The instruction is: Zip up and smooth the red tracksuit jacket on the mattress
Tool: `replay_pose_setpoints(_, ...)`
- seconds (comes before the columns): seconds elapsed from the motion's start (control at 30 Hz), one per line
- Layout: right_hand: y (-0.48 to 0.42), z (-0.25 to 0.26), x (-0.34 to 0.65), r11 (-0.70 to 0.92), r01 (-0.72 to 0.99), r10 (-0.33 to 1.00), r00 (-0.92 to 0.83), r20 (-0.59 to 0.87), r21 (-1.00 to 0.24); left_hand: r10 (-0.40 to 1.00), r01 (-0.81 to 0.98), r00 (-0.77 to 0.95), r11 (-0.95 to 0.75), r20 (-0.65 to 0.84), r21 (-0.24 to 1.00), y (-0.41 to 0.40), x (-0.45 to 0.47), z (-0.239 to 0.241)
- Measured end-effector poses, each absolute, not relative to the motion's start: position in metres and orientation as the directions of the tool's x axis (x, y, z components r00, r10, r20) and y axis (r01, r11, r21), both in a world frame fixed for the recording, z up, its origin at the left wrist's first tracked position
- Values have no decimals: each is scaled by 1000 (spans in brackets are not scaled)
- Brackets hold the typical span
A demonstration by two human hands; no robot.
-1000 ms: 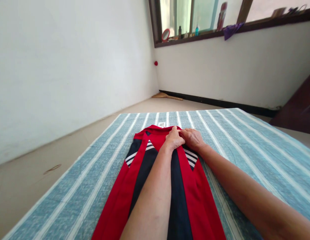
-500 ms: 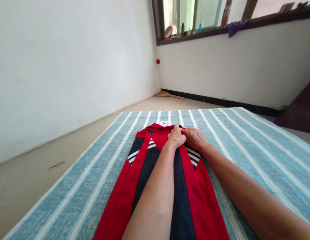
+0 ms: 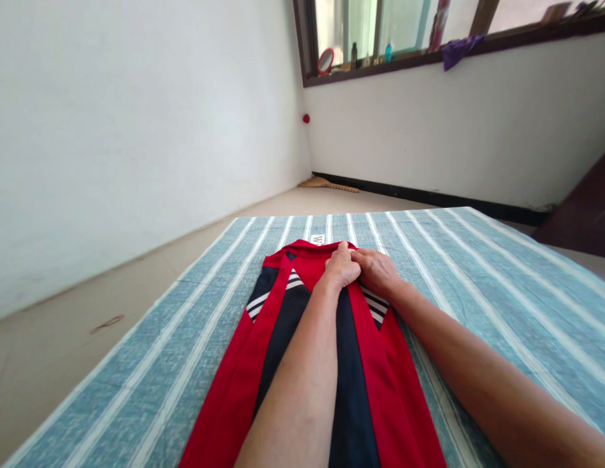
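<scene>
A red and dark navy jacket (image 3: 283,325) with white stripe patches lies folded lengthwise, its collar end pointing away from me. My left hand (image 3: 342,265) is closed on the red cloth near the collar, right of the middle. Touching it on the right, my right hand (image 3: 376,270) grips the same collar edge at the jacket's right shoulder, its fingers curled. The fingertips of both hands are partly hidden in the cloth. My left forearm crosses over the navy middle panel.
Beneath the jacket spreads a blue-and-white striped sheet (image 3: 151,364) over a raised flat surface. A broom (image 3: 326,183) lies on the floor in the far corner. On the window sill stand a round mirror (image 3: 326,61), several bottles and a purple cloth (image 3: 459,51).
Both hands stay at the collar with hardly any movement. The whole view has shifted very slightly.
</scene>
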State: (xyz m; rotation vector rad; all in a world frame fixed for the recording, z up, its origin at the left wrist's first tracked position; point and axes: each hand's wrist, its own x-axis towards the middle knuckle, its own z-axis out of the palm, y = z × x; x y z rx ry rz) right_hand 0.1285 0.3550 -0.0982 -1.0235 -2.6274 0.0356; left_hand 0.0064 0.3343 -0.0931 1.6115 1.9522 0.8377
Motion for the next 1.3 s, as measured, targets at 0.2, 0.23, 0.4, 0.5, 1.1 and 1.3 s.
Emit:
replay_pose_setpoints(0.2, 352, -96, 127, 709, 696, 697, -670, 255, -112, 981, 697, -188, 104, 41, 710, 336, 4, -96)
replay_pose_setpoints(0.23, 352, -96, 127, 709, 696, 698, -670, 253, -113, 981, 694, -190, 102, 45, 713, 336, 4, -97)
replay_pose_setpoints(0.4, 353, -97, 128, 709, 693, 701, -671, 241, -131, 982, 653, -182, 84, 48, 753, 338, 3, -97)
replay_pose_setpoints(0.5, 353, -97, 128, 714, 686, 696, -677, 238, -138, 985, 593, -168, 66, 42, 802, 337, 2, -96)
replay_pose_setpoints(1.1, 355, -98, 128, 723, 687, 681, -694, 235, -66, 909, 601, -407, 193, 90, 775, 333, -3, -80)
replay_pose_setpoints(1.3, 355, -99, 129, 716, 695, 686, -683, 249, -65, 899, 761, -428, 303, 93, 573, 325, 0, -69)
